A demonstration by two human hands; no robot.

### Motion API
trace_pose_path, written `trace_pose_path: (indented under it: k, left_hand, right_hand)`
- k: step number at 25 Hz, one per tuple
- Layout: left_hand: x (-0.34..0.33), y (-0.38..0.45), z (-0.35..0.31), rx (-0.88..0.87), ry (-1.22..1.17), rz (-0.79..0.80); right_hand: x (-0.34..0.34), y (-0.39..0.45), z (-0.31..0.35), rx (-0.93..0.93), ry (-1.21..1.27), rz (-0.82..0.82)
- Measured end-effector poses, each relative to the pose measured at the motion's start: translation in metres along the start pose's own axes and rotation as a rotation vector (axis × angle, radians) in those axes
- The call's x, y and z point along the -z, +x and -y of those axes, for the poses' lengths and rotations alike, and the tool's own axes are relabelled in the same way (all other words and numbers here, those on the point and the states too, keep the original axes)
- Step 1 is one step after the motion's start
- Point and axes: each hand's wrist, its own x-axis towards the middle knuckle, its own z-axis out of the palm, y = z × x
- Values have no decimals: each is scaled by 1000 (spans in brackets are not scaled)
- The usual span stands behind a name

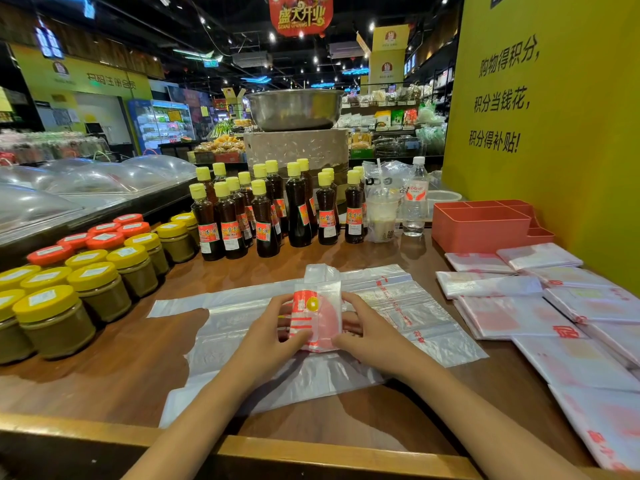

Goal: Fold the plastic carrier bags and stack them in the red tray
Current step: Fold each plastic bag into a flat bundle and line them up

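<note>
A small folded carrier bag (320,311), clear plastic with red print, is held between both hands at the table's middle. My left hand (273,332) grips its left edge, thumb on its front. My right hand (363,327) grips its right edge the same way. Under them lie flat unfolded bags (408,306), spread over the wooden table (114,368). The red tray (481,223) stands at the back right with divided compartments; I see no bags in it. More bags (540,306), some folded, lie in overlapping piles along the right.
Dark sauce bottles (263,209) with yellow caps stand in rows behind the bags. Jars with yellow and red lids (86,282) fill the left side. A drink cup (381,216) and a water bottle (415,199) stand left of the tray. A yellow wall (554,133) bounds the right.
</note>
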Motion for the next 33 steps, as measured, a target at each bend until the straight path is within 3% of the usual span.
trace_pose_path:
  k: [3, 10, 17, 23, 27, 33]
  left_hand:
    - [0, 1, 2, 28, -8, -4]
    - [-1, 2, 6, 34, 30, 12]
    - [-2, 1, 2, 33, 38, 39]
    - [-4, -3, -5, -4, 112, 61]
    - [-2, -5, -9, -16, 194, 115]
    - [0, -4, -3, -45, 314, 127]
  right_hand:
    - [0, -3, 4, 17, -54, 4]
    - [0, -4, 0, 81, -456, -117]
    - [1, -4, 1, 16, -116, 14]
    - [-1, 3, -6, 23, 44, -5]
    - [0, 2, -2, 29, -65, -95]
    - [3, 4, -11, -12, -557, -218]
